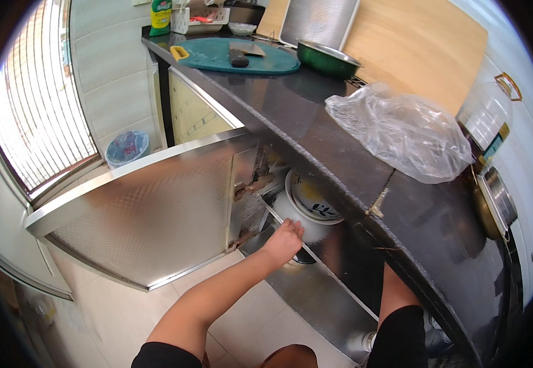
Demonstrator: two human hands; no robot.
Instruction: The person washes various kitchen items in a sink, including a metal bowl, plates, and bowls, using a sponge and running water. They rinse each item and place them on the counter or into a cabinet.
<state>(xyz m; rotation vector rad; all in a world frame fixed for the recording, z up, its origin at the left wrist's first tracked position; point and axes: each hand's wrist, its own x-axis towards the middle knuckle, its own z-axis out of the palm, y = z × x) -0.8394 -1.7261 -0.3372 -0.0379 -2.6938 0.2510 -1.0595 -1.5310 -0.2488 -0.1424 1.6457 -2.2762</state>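
Observation:
My left hand (285, 240) is closed over the metal front edge (335, 275) of a shelf inside the open cabinet under the counter. Just beyond its fingers sits a large white bowl (296, 211), with a leaf-patterned bowl (316, 207) resting in it. Part of another round dish (305, 256) shows below the shelf edge. My right forearm (397, 289) reaches in under the countertop, which hides the right hand and anything it may touch.
The cabinet door (144, 221) swings out to the left. On the dark countertop (315, 122) are a green cutting board (208, 54) with a cleaver (245, 51), a green basin (327, 59), a clear plastic bag (404, 132) and metal pans (496, 199). A lined bin (128, 148) stands beyond the door.

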